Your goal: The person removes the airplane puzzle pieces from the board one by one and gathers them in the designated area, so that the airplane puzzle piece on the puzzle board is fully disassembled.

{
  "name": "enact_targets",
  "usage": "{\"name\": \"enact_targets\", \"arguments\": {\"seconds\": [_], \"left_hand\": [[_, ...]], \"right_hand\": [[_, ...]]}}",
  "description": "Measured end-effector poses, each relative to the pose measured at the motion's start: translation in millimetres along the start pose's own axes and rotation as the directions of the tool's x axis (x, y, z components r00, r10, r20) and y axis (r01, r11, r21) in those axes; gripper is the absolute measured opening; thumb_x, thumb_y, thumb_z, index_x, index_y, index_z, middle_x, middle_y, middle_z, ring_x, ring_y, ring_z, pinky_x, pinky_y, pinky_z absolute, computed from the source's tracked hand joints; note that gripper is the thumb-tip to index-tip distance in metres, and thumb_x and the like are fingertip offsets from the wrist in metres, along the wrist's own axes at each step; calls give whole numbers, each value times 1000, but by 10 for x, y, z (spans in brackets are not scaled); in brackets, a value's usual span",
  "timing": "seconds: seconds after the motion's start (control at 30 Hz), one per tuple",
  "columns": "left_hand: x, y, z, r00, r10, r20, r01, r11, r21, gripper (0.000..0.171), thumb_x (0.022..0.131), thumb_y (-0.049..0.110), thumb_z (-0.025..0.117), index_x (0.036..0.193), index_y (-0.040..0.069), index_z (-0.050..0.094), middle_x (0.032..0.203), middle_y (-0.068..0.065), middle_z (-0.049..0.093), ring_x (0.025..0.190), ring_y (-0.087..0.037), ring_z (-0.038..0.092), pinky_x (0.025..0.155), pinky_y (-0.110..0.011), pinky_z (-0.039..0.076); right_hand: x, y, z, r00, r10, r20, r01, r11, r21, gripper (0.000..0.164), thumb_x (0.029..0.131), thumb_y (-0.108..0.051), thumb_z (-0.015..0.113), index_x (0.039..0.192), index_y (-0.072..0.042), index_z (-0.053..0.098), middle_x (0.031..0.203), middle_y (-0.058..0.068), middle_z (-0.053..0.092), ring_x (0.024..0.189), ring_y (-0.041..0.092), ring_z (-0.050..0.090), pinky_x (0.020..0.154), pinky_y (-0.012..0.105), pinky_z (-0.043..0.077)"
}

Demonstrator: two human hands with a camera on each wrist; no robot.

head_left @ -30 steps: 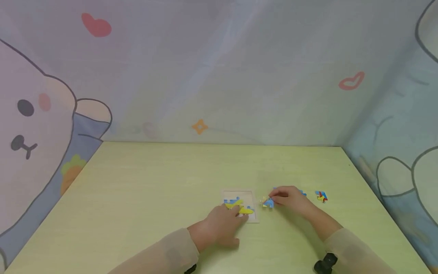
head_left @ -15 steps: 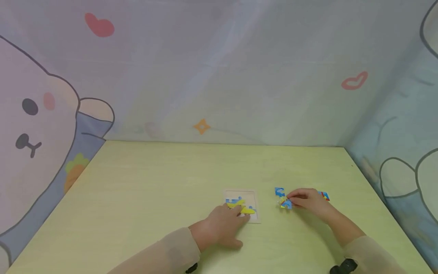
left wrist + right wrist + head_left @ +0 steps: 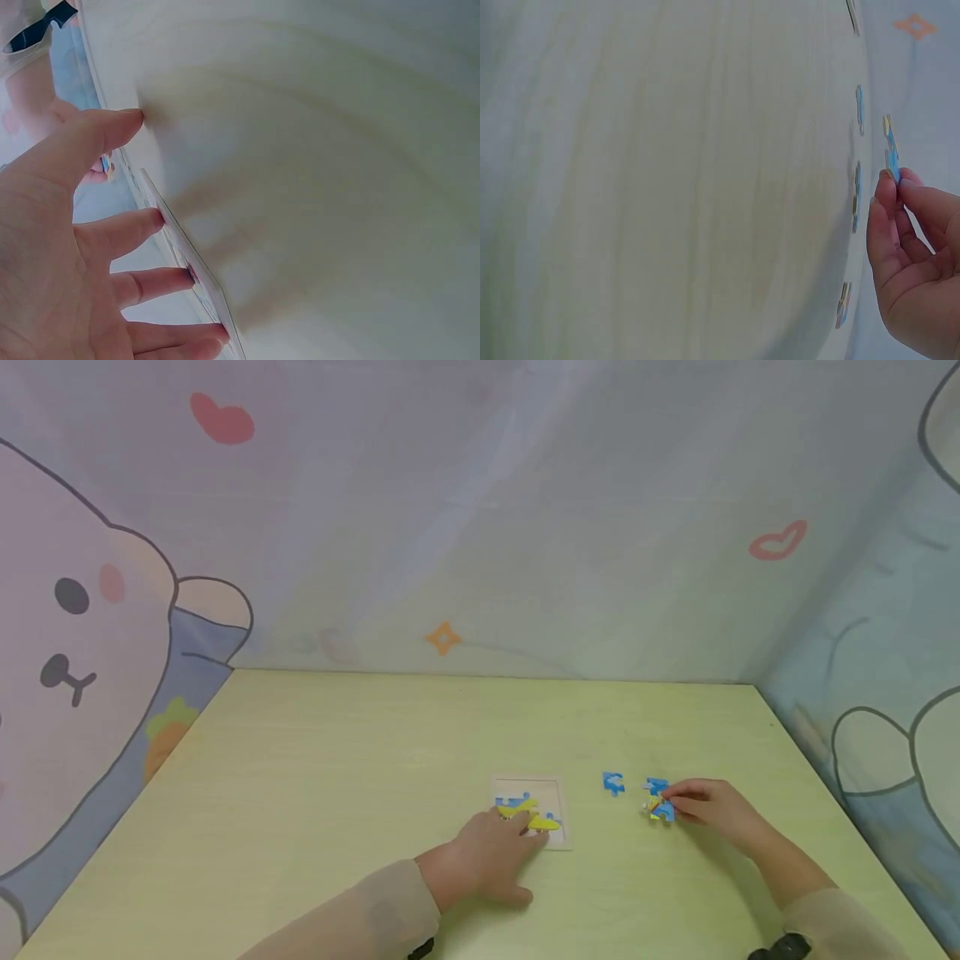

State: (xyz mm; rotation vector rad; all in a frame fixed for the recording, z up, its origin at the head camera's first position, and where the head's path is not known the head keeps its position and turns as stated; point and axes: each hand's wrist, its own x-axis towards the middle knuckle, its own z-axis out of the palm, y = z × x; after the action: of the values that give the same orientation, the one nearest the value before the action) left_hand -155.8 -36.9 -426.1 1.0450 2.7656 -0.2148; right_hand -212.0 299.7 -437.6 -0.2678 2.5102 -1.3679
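Note:
My left hand (image 3: 487, 856) rests on the near edge of a shallow puzzle tray (image 3: 557, 789), fingers spread. In the left wrist view its fingertips touch the tray's edge (image 3: 196, 264), with the thumb off to one side. Inside the tray lie joined blue and yellow jigsaw pieces (image 3: 542, 821), partly covered by the fingers. My right hand (image 3: 716, 810) pinches a blue and yellow jigsaw piece (image 3: 663, 811) between thumb and fingers. That piece is raised off the table in the right wrist view (image 3: 892, 150).
A blue jigsaw piece (image 3: 613, 783) lies right of the tray. Another loose piece (image 3: 656, 786) sits just behind the held one. A further piece (image 3: 843, 306) shows in the right wrist view, hidden by my hand from above. A printed cloth (image 3: 480, 527) stands behind the table (image 3: 337, 760).
My right hand has moved right, away from the tray, carrying the pinched jigsaw piece over the loose ones. My left hand has stayed on the tray.

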Motion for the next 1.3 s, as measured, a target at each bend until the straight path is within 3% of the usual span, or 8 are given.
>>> {"name": "enact_targets", "arguments": {"seconds": [0.53, 0.8, 1.17, 1.3], "left_hand": [[-11, 23, -21, 1000, 0, 1, 0, 1000, -11, 72, 75, 62, 59, 138, 28, 46, 135, -4, 46, 111, -28, 53, 89, -41, 43], [-10, 21, -35, 1000, -17, 23, 17, 1000, 0, 73, 75, 63, 59, 138, 30, 44, 136, -3, 45, 112, -30, 53, 89, -40, 44], [-37, -14, -35, 1000, 5, 15, -5, 1000, -23, 71, 75, 59, 62, 137, 29, 46, 132, -1, 46, 103, -26, 54, 81, -35, 46], [-47, -48, -14, 1000, -3, 18, 4, 999, -48, 72, 75, 57, 63, 138, 27, 45, 137, -1, 44, 110, -28, 50, 82, -36, 45]], "right_hand": [[-122, 298, -339, 998, 14, -69, -20, 996, -82, 26, 90, -3, 57, 107, 16, 59, 115, 31, 55, 82, -3, 58, 72, 25, 52], [-182, 355, -432, 996, 39, -82, -52, 985, -164, 23, 91, -2, 55, 106, 15, 59, 103, 24, 62, 78, -1, 57, 69, 23, 51], [-250, 446, -502, 990, 103, -97, -123, 966, -228, 23, 92, -7, 55, 107, 9, 63, 101, 16, 65, 76, 7, 58, 65, 24, 49], [-260, 438, -511, 992, 98, -84, -116, 963, -242, 22, 93, -7, 54, 107, 7, 64, 104, 17, 64, 79, 7, 57, 66, 24, 48]]}}
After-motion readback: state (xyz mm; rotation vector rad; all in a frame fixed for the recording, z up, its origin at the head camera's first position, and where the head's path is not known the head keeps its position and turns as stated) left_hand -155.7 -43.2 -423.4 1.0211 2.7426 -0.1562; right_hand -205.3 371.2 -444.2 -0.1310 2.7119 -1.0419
